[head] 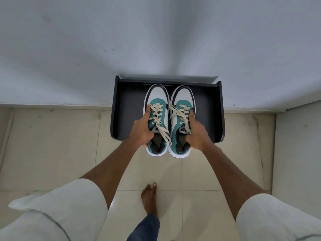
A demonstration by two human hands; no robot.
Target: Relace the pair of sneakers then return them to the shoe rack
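Each hand grips one sneaker by its outer side, thumb along the upper and fingers curled out of sight under or inside the collar. The left hand [141,132] holds the left sneaker [157,119], the right hand [197,134] the right sneaker [182,121], side by side, toes to 12 o'clock, over the dark rack [121,110]. Whether the soles touch its shelf cannot be told. Cream laces [160,122] are threaded, ends loose. The tongue labels, upside down, read "PUMA". A bare foot [150,197] stands at 6 o'clock.
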